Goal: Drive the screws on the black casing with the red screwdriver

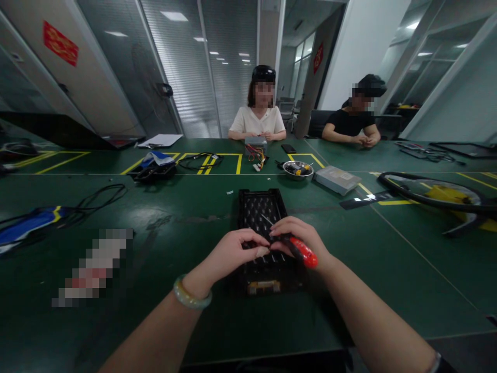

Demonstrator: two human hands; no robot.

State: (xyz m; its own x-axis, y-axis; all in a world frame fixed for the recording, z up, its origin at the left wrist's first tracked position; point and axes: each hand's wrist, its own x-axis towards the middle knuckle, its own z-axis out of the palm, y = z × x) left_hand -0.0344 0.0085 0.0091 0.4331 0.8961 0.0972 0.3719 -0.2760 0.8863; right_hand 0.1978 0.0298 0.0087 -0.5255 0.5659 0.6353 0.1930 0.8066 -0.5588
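Observation:
A screwdriver [305, 253] with a red and black handle rests in my right hand [298, 232], its thin metal shaft pointing up and left. The fingers of that hand are closed around it. My left hand [236, 249], with a pale green bangle on the wrist, pinches thumb to fingers right beside the right fingertips. Whatever sits in that pinch is too small to make out. Both hands hover over a black rectangular casing [241, 199] lying on the table, with rows of small shiny spots inside and an orange-brown strip at its near end. My hands hide part of its middle.
Across the green table [186, 207] sit two people, one behind a grey box with coloured wires [255, 150]. A metal bowl of small parts [297, 170], a grey box-shaped unit [337, 179], a black ring-shaped frame [430, 194] and black cables [97, 197] lie around.

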